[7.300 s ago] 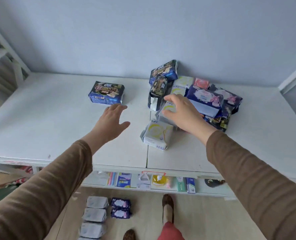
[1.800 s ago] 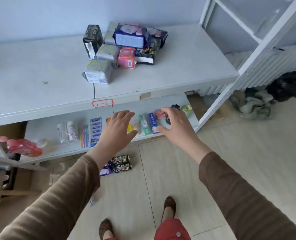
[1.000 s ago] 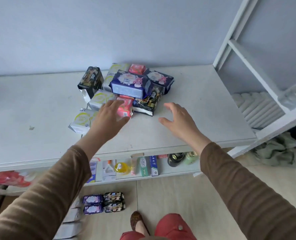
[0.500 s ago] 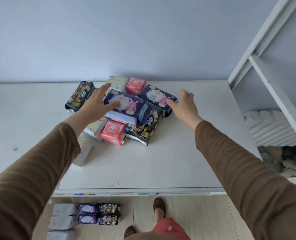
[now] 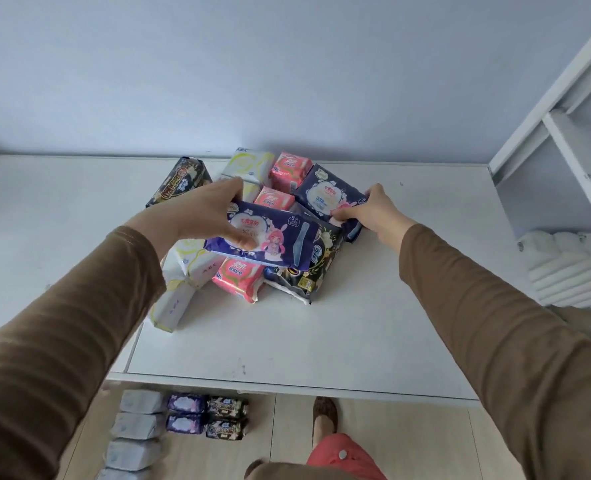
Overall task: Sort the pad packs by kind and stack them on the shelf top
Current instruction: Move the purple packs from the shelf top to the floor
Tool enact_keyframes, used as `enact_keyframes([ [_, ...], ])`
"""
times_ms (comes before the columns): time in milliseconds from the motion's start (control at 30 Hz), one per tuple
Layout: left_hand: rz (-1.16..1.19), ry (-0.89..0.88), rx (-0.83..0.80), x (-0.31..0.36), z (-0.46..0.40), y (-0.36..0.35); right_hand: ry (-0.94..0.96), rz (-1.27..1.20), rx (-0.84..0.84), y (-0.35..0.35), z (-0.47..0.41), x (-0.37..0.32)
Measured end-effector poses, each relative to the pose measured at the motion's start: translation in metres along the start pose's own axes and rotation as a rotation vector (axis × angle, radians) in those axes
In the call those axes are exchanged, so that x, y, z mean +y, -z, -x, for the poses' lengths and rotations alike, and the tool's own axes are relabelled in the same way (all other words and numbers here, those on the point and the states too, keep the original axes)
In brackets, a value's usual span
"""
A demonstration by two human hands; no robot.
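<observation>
Gripping a purple pad pack [image 5: 270,240] at the pile's middle, the left hand [image 5: 207,216] curls around its edge. At two o'clock, the right hand [image 5: 373,213] pinches another purple pack [image 5: 325,195] on the white shelf top [image 5: 321,334].

Glossy plastic-wrapped pad packs [image 5: 270,242] on a matt white shelf top [image 5: 321,341].

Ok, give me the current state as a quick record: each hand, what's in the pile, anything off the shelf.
left hand: grips the purple pack with the cartoon girl, raised over the pile
right hand: grips a second purple pack at the pile's right
pink packs: three, one near, two behind
white-and-yellow packs: left side and back
black-and-gold packs: one at left, one at front right
surface: white shelf top
floor below: more packs in rows
</observation>
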State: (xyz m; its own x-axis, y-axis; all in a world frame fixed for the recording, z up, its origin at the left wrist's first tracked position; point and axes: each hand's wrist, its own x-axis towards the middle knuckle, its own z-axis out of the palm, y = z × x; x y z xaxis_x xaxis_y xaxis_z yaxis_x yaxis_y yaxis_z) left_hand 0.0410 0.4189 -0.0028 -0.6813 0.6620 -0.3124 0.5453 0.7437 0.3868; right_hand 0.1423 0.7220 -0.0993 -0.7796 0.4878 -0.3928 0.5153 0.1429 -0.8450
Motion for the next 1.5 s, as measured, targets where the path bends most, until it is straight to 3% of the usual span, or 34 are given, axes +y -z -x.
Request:
enact_keyframes([
  [133,0.071,-0.007,0.031,-0.005,0.020,-0.005,0.204,0.142,0.243,0.004,0.038,-0.004],
  [233,0.064,-0.094,0.157,-0.010,0.041,-0.015,0.355,0.199,0.413,0.004,0.082,-0.007],
  [400,0.036,-0.235,0.326,-0.024,0.102,-0.030,0.352,0.127,0.522,-0.005,0.178,0.002],
  [500,0.148,-0.277,0.350,-0.039,0.153,-0.040,0.344,-0.150,0.476,-0.028,0.249,0.012],
  [767,0.274,-0.217,0.287,-0.083,0.277,-0.085,0.280,-0.322,0.263,-0.100,0.381,0.063],
  [900,0.368,-0.145,0.228,-0.120,0.335,-0.141,0.207,-0.308,0.188,-0.142,0.421,0.113],
  [1133,0.456,0.084,-0.025,-0.193,0.424,-0.238,0.015,-0.252,0.077,-0.221,0.487,0.213],
  [1500,0.188,0.196,-0.129,-0.362,0.473,-0.331,-0.154,0.104,0.004,-0.392,0.547,0.293],
])
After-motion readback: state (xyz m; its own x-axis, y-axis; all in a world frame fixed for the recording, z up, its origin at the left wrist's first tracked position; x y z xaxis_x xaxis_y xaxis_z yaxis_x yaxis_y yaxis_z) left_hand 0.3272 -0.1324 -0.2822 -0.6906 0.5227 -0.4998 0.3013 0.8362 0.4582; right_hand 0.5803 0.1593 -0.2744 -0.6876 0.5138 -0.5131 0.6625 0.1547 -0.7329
